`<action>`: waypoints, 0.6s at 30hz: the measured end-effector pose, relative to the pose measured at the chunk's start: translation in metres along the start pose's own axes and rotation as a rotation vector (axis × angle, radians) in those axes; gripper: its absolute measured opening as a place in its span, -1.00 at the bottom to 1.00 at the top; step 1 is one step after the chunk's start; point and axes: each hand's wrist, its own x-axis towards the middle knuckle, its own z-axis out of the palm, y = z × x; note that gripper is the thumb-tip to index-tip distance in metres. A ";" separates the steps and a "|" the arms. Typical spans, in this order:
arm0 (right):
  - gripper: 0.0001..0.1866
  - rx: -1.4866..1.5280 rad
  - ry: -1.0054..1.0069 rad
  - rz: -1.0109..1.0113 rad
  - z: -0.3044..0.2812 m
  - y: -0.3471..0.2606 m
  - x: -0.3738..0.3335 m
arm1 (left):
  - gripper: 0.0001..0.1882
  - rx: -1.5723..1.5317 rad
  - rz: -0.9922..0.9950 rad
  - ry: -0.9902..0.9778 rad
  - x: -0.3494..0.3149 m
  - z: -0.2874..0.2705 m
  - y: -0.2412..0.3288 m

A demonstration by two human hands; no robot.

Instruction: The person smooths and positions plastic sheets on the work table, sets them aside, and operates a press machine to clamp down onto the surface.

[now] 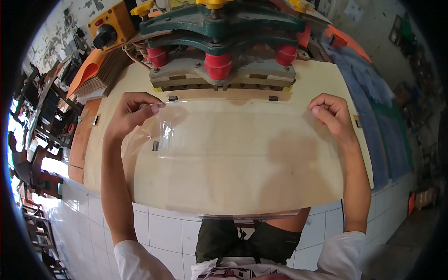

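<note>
A pale, cream-coloured tabletop fills the middle of the view, its near edge bowed by the lens. At its far side stands a press with a dark green frame, red fittings and yellow knobs, its long bar lying crosswise just beyond the hands. Blue sheeting lies along the right side. A clear plastic film lies over the tabletop, in front of the press and between the two hands, with bright creases (glare picks them out) near its left end. At the far left, an orange-topped stack of brown sheets sits near a yellow control box with a black dial. The left hand pinches the film's far left corner between thumb and fingers. The right hand is curled narrow, thumb against forefinger; I cannot tell whether film is between them. Two small dark blocks sit before the bar.
</note>
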 end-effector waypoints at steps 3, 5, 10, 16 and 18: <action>-0.88 -0.022 0.007 -0.016 0.002 -0.004 0.000 | -0.82 0.007 0.006 0.000 0.000 0.000 -0.001; -0.88 -0.041 0.015 -0.025 0.002 -0.004 0.000 | -0.82 0.005 0.010 0.005 0.000 0.001 -0.001; -0.89 -0.012 -0.016 -0.010 -0.001 -0.002 0.001 | -0.82 0.014 0.003 0.001 0.000 0.002 0.000; -0.89 -0.011 -0.014 -0.003 0.000 -0.002 0.001 | -0.81 0.014 -0.007 -0.008 0.000 0.003 0.000; -0.88 -0.015 -0.015 -0.008 -0.002 -0.001 0.001 | -0.81 0.008 -0.008 -0.015 0.001 0.003 0.000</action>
